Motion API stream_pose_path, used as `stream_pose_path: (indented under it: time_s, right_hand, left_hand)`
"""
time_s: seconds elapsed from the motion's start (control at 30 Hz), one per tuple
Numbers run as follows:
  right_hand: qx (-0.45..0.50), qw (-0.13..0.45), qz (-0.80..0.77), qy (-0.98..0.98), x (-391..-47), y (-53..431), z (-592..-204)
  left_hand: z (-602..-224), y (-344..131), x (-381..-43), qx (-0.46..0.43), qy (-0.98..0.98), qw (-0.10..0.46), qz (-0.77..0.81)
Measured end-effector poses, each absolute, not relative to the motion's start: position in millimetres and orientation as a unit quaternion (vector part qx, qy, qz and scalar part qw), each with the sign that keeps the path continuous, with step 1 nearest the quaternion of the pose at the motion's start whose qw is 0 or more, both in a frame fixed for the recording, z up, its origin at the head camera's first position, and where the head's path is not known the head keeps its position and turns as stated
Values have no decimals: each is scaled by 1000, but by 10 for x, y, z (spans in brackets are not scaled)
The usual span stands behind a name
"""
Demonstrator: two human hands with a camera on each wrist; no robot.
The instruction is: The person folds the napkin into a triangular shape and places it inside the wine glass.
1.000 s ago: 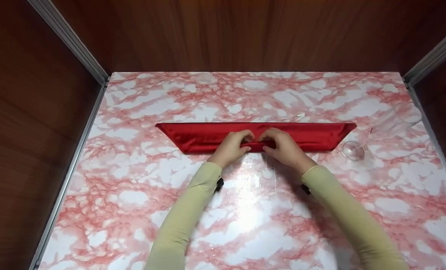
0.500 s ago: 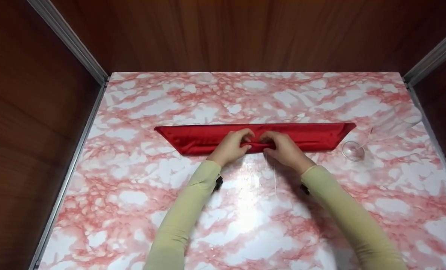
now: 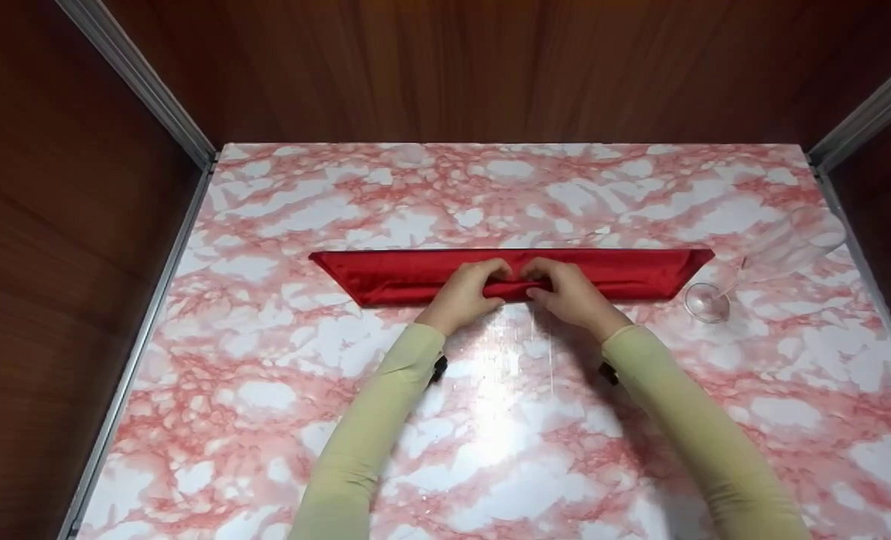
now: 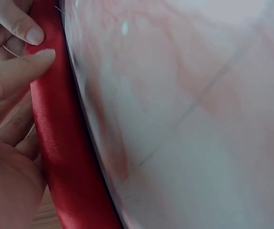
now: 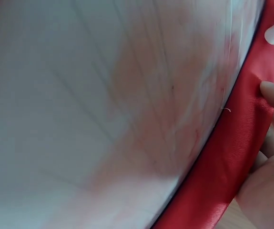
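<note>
A red satin cloth lies folded into a long strip with slanted ends, crosswise on the table. My left hand pinches the near fold at its middle, thumb on top and fingers curled behind. Just to its right, my right hand pinches the same fold in a mirrored grip. Both thumbs press on the satin band in the left wrist view, a short way apart. In the right wrist view the cloth runs along the table with a loose white thread at its dark edge.
A clear stemmed glass stands right of the cloth's right end, its foot close to the cloth's corner. The table has a red and white marbled top. Brown wood-grain panels with metal corner strips enclose the back and sides.
Both hands stay at the middle of the cloth. The fold between them has turned slightly under the thumbs, and the cloth's left end has shifted a little toward me.
</note>
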State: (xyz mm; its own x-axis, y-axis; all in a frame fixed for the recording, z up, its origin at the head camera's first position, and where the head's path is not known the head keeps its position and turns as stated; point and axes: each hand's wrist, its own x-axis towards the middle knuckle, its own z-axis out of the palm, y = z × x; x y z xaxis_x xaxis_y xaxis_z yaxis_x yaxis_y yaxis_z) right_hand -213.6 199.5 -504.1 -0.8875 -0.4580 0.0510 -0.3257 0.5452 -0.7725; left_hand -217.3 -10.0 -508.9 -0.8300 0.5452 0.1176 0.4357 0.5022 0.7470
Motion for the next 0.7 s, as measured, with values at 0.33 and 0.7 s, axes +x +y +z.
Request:
stream_pose_path:
  time_s: [0.33,0.7]
  right_hand:
    - [-210,71,-413,883,-2122,1981,-5038]
    - [-251,4,-393,885,-2064,2008,-4996]
  left_hand:
    - [-5095,-93,-2193,275,867,69,409]
    - [-5077,-87,-2242,267,862,89,421]
